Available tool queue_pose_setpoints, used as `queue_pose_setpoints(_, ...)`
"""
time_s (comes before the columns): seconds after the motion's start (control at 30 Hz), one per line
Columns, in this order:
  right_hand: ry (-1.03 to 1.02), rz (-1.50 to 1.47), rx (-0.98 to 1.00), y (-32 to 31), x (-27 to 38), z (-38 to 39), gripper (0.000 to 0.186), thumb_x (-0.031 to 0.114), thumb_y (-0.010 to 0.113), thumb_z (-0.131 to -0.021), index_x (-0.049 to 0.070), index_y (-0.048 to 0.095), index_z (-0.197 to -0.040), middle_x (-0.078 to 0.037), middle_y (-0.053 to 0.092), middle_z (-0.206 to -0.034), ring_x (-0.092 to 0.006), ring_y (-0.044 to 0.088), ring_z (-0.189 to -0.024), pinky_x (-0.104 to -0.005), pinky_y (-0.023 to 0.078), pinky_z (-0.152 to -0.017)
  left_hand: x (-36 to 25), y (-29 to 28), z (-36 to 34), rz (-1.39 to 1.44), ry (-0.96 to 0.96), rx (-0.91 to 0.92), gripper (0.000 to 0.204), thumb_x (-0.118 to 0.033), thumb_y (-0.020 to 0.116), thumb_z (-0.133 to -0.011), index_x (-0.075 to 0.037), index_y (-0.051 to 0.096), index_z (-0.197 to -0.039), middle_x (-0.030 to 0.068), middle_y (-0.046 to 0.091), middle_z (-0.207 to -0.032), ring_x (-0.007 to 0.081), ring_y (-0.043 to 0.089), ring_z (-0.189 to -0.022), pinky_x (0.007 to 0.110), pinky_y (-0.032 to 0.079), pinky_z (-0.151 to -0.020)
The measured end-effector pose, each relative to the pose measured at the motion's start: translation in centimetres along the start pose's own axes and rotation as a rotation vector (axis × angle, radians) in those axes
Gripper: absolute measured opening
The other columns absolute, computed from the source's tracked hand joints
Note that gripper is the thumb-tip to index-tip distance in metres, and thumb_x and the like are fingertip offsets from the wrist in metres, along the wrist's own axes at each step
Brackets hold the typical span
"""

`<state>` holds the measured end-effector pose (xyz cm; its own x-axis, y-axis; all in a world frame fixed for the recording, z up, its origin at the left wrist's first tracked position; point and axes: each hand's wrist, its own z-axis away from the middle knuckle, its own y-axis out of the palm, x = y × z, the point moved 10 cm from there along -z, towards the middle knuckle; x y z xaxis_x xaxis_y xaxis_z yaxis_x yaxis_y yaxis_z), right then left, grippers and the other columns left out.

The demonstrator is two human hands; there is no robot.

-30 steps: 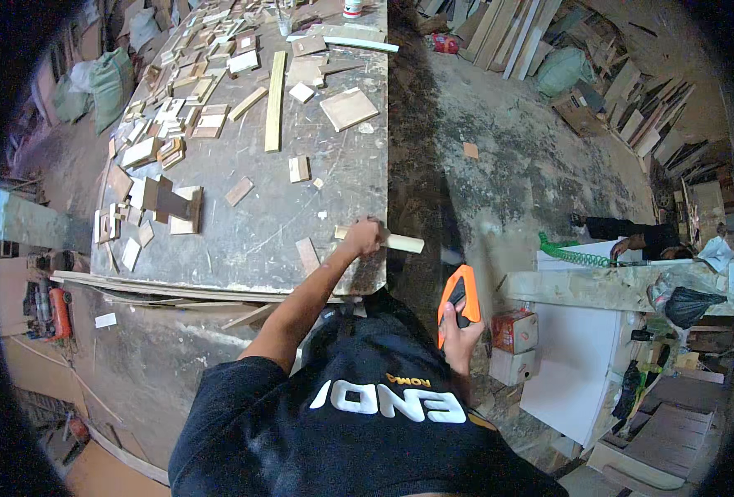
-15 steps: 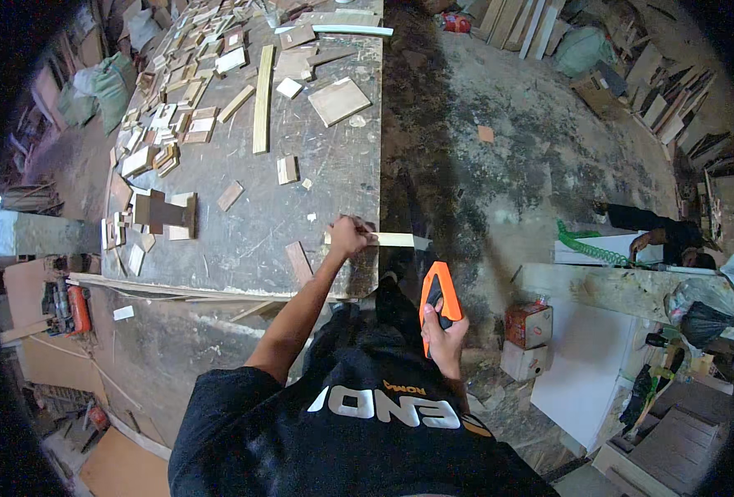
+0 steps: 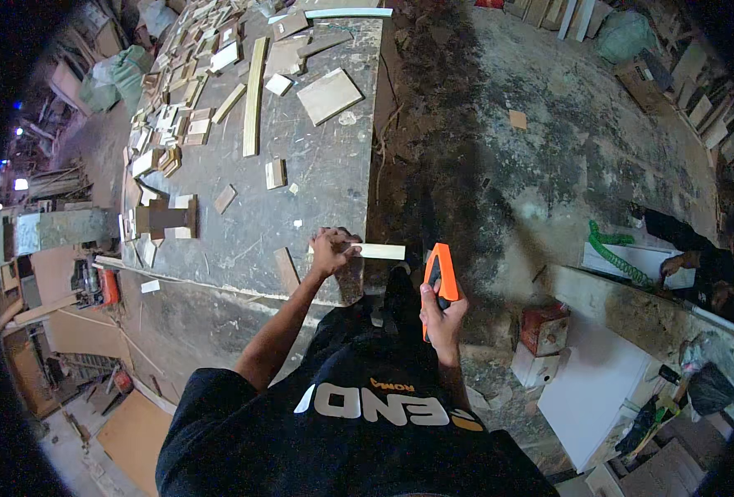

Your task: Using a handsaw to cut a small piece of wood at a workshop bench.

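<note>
My left hand [image 3: 331, 251] presses on a pale wooden strip [image 3: 382, 251] at the near right corner of the workbench [image 3: 259, 215]. Part of the strip juts out past the bench's right edge. My right hand [image 3: 443, 321] is closed around the orange and black handle of a handsaw [image 3: 446, 273], just right of the strip's free end and apart from it. The saw's blade can hardly be made out against the dark floor. Beside my left hand lies a small brown wood piece [image 3: 286, 270].
Many wood offcuts [image 3: 168, 124] cover the bench's far left. A long strip [image 3: 255, 95] and a square board [image 3: 330, 96] lie farther back. At right, another person's hand [image 3: 672, 263] is near a green coiled hose [image 3: 620, 253]. Red and white boxes [image 3: 543, 331] stand on the floor.
My view has shifted slightly. The saw handle has turned a little and sits nearer the strip's height. My left hand still holds the strip, its fingers more spread over it.
</note>
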<state>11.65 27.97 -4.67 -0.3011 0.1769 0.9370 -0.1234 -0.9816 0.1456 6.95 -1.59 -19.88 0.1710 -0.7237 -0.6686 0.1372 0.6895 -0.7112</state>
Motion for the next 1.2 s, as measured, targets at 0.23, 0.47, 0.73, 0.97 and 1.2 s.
queue_pose_setpoints(0.23, 0.096, 0.025, -0.003, -1.8, 0.5, -0.3, 0.018, 0.008, 0.066, -0.096, 0.008, 0.049, -0.093, 0.002, 0.049, -0.065, -0.0052, 0.045, -0.046, -0.0241, 0.036, -0.041, -0.1, -0.5, 0.6, -0.059, -0.074, 0.003, 0.029, -0.042, 0.084, -0.072, -0.02, 0.081, -0.091, 0.0001, 0.07, -0.101, 0.0261, 0.055, -0.107, 0.048, 0.035, -0.094)
queue_pose_setpoints(0.47, 0.011, 0.065, -0.038, -1.9, 0.2, 1.1, 0.019, 0.007, 0.068, -0.095, 0.009, 0.049, -0.094, 0.002, 0.05, -0.066, -0.0049, 0.045, -0.045, -0.0236, 0.034, -0.041, -0.6, -0.2, 0.2, -0.08, 0.009, -0.032, 0.029, -0.04, 0.085, -0.071, -0.017, 0.079, -0.088, 0.0007, 0.067, -0.095, 0.0263, 0.056, -0.102, 0.048, 0.032, -0.091)
queue_pose_setpoints(0.73, -0.158, 0.299, -0.04, 2.1, 3.4, 4.6, 0.021, 0.007, 0.069, -0.094, 0.009, 0.049, -0.091, 0.003, 0.049, -0.064, -0.0037, 0.044, -0.046, -0.0228, 0.034, -0.041, 0.4, 0.3, 0.5, 0.032, 0.09, -0.059, 0.027, -0.041, 0.081, -0.077, -0.018, 0.08, -0.092, 0.0032, 0.068, -0.105, 0.0294, 0.056, -0.109, 0.049, 0.037, -0.093)
queue_pose_setpoints(0.97, 0.03, 0.067, -0.081, 6.0, 2.6, 8.1, 0.019, 0.007, 0.066, -0.097, 0.009, 0.047, -0.095, 0.002, 0.047, -0.062, -0.0056, 0.041, -0.044, -0.024, 0.034, -0.041, -2.0, -0.8, 0.5, -0.03, 0.088, -0.119, 0.025, -0.041, 0.077, -0.079, -0.018, 0.079, -0.088, 0.002, 0.069, -0.099, 0.03, 0.056, -0.104, 0.049, 0.037, -0.093)
queue_pose_setpoints(1.2, 0.101, 0.038, -0.069, 10.1, 0.9, 8.8, 0.021, 0.011, 0.07, -0.095, 0.008, 0.051, -0.089, 0.003, 0.051, -0.063, -0.0059, 0.046, -0.046, -0.0248, 0.035, -0.041, -0.8, -1.2, 1.1, 0.042, 0.071, -0.147, 0.016, -0.033, 0.074, -0.081, -0.018, 0.079, -0.085, 0.0022, 0.069, -0.096, 0.0306, 0.057, -0.104, 0.049, 0.036, -0.095)
